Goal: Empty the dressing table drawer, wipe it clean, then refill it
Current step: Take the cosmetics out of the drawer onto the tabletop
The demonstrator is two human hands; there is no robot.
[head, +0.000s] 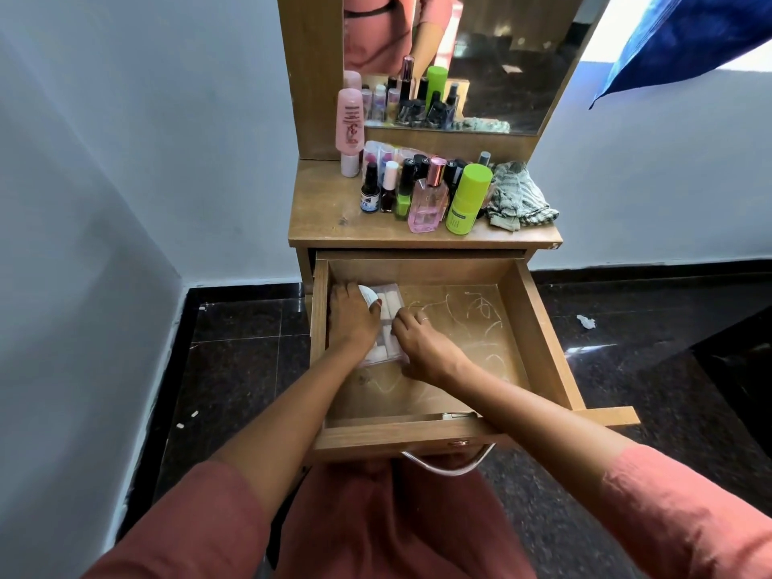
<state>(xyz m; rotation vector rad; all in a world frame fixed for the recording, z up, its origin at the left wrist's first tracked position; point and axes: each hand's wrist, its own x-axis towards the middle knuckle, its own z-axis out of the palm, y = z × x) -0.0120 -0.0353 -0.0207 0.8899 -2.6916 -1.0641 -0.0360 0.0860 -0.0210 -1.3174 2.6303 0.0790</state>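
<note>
Left hand covers most of the clear pouch on the left side of the drawer. Pouch contents read as pale blocks only, can't ID. White rounded item sticks out under the left thumb, rest hidden. Right hand curls down at the pouch edge: pinch or plain touch, can't tell. Same for the left grip. Bottle labels on the tabletop too small to read. Back-row bottles masked by the front row. Mirror cut by the top edge. Blue fabric cut by top and right edges. Drawer handle ends hidden behind the drawer front.
</note>
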